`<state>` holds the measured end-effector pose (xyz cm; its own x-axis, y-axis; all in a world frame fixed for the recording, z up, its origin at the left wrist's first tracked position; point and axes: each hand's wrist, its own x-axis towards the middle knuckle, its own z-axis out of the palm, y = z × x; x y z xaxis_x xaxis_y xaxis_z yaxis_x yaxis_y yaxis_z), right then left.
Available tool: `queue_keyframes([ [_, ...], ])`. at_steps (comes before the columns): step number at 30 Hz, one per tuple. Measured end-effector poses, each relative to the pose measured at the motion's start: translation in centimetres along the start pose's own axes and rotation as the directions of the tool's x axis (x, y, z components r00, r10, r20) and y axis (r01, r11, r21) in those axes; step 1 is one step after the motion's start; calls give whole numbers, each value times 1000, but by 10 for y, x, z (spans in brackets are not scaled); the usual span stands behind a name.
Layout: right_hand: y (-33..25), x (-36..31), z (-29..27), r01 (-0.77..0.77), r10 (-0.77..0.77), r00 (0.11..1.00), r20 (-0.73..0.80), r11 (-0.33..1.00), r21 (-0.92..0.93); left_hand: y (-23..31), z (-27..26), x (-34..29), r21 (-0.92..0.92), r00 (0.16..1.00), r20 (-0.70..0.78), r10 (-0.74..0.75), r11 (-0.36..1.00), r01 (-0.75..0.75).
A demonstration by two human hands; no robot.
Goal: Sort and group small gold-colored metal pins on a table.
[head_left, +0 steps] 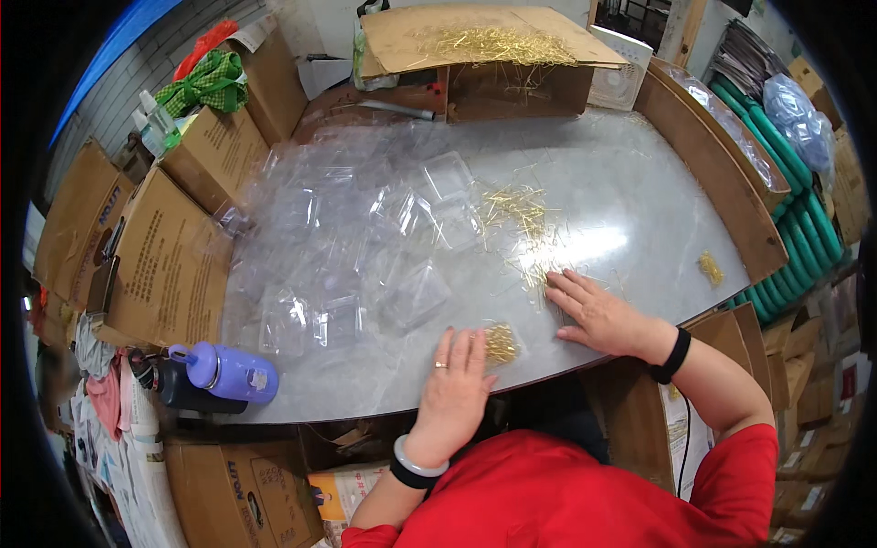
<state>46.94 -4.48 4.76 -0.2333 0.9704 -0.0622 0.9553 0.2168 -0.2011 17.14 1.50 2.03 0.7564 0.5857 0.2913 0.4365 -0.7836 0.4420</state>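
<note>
My left hand [459,384] lies at the near edge of the table, fingers stretched out and pressed flat. Its fingertips touch the side of a small bundle of gold wire pieces [501,344], which seems to sit in a clear plastic box or sleeve; I cannot tell which. To the right, my right hand [594,315] is spread with its palm down. Its fingertips rest at the near end of a loose pile of thin gold wire pieces [519,208], and it holds nothing I can see. Left of both hands lies a large heap of clear plastic boxes [338,320].
A purple bottle [234,373] lies at the near left edge, beside a black one [187,385]. More gold wire tops a cardboard box [402,41] at the back. A small gold bundle [710,268] lies far right, near a cardboard side wall [708,164].
</note>
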Motion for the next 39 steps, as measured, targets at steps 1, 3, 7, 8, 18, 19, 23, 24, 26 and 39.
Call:
queue_keyframes([
  [1, -3, -5, 0, 19, -20, 1000, 22, 999, 30, -5, -5, -3, 25, 999, -17, -36, 999, 36],
  [3, -5, -13, 2, 13, -15, 1000, 19, 992, 128, -16, -9, -6, 27, 998, -29, -53, 998, 54],
  [7, -27, -25, 15, -196, 200, 964, -176, 980, 41, -24, -13, -6, 42, 994, -73, -81, 996, 84],
  [8, -33, -25, 21, -245, 243, 941, -235, 969, 22, -23, -13, -5, 51, 993, -92, -79, 995, 84],
  [18, -64, -8, 39, -250, 259, 908, -328, 966, 70, 6, -5, -7, 7, 953, -299, 52, 999, -52],
  [19, -63, -9, 34, -198, 189, 927, -323, 980, 5, 11, -2, -7, 7, 955, -293, 52, 999, -52],
  [23, -37, -7, 40, -8, 12, 975, -223, 1000, 20, 20, 14, 1, -93, 941, -271, 201, 968, -233],
  [24, -33, -8, 44, -112, 112, 953, -281, 994, 16, 20, 17, 2, -120, 948, -242, 208, 963, -242],
  [26, -36, -7, 46, -107, 101, 948, -303, 994, -5, 20, 23, 4, -138, 954, -217, 209, 960, -242],
  [39, -36, -10, 42, 67, -54, 961, -273, 997, 40, 14, 36, 17, -143, 962, -180, 203, 963, -230],
])
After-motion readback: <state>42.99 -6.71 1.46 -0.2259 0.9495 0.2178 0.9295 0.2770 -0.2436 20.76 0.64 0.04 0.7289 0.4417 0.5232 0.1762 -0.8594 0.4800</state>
